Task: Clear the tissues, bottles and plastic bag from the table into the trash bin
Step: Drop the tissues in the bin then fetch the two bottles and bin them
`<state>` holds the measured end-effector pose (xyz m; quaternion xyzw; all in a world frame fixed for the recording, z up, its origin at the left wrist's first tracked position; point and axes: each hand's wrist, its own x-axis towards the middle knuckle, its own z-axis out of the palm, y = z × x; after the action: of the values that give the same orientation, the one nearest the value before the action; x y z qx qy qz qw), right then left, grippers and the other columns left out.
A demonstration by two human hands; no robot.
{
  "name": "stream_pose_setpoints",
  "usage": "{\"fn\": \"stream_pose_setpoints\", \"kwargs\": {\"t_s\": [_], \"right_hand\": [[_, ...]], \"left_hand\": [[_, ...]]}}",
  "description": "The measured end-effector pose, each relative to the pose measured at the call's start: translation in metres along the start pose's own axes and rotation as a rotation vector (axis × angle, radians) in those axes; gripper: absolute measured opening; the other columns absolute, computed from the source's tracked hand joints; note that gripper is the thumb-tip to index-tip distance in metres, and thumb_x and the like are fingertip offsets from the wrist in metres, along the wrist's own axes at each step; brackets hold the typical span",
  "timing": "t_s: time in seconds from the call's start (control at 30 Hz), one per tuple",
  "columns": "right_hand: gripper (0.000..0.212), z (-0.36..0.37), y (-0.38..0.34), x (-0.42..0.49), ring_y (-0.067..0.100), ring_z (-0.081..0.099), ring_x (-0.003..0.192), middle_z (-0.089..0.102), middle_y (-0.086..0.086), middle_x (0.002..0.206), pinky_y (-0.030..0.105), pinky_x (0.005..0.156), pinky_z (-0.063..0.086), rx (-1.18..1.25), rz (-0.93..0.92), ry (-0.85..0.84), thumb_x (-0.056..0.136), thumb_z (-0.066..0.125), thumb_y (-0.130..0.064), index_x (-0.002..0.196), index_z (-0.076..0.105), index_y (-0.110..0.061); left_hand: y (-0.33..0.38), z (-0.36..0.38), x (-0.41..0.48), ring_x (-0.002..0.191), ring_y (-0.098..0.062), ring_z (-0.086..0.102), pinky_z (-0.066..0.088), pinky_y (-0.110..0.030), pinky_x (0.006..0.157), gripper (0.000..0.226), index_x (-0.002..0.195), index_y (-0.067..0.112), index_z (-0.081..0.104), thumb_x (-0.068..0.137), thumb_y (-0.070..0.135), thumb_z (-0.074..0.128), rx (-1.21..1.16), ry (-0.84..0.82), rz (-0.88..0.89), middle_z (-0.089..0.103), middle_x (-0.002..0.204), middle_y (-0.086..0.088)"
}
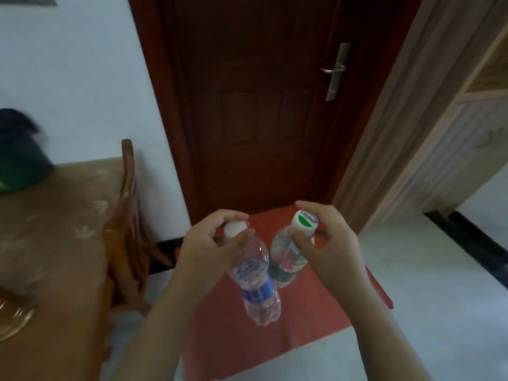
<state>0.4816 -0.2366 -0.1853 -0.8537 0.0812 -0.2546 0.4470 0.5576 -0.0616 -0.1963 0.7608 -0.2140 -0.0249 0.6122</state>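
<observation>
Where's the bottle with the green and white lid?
The green-lidded bottle hangs just right of centre in the head view, its neck pinched by the right hand, over the red mat by the door, beside the blue-labelled bottle in the left hand.

My two bare forearms rise from the bottom edge of the frame and lean in toward its centre. My left hand (214, 243), just left of centre, curls its fingers over and pinches the blue-labelled bottle (259, 290) at the neck, under the cap. My right hand (330, 237), just right of centre, pinches the green-capped bottle (287, 257) at its cap, fingers arched. The hands are near each other but apart
</observation>
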Motion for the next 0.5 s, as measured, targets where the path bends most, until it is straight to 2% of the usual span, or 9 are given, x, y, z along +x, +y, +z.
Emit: {"fn": "stream_pose_setpoints", "kwargs": {"t_s": [0.13, 0.3, 0.5], "right_hand": [[0.043, 0.030, 0.015, 0.057, -0.002, 0.057, 0.090, 0.058, -0.015, 0.100, 0.013, 0.074, 0.048, 0.113, -0.027, -0.112, 0.075, 0.071, -0.013, 0.107, 0.055, -0.038], [0.043, 0.078, 0.033, 0.132, -0.003, 0.056, 0.092, 0.059, -0.013, 0.101, 0.009, 0.074, 0.045, 0.136, -0.069, -0.171, 0.074, 0.072, -0.011, 0.109, 0.057, -0.031], [0.039, 0.136, 0.024, 0.238, -0.002, 0.055, 0.095, 0.058, -0.010, 0.102, 0.008, 0.079, 0.044, 0.145, -0.165, -0.297, 0.076, 0.070, -0.012, 0.111, 0.057, -0.025]], "left_hand": [[-0.022, -0.012, 0.042, 0.066, -0.006, 0.064, 0.050, -0.018, 0.054, 0.018, 0.082, 0.041, 0.066, 0.073, 0.027, 0.070, -0.005, 0.101, -0.069, 0.068, 0.081, 0.019], [-0.049, -0.031, 0.109, 0.076, -0.008, 0.064, 0.056, -0.026, 0.063, 0.017, 0.087, 0.028, 0.067, 0.075, 0.017, 0.071, -0.001, 0.183, -0.077, 0.069, 0.081, 0.010], [-0.068, -0.073, 0.199, 0.076, -0.003, 0.064, 0.050, -0.012, 0.060, 0.021, 0.083, 0.035, 0.067, 0.075, 0.017, 0.070, 0.025, 0.314, -0.052, 0.070, 0.084, 0.012]]}}
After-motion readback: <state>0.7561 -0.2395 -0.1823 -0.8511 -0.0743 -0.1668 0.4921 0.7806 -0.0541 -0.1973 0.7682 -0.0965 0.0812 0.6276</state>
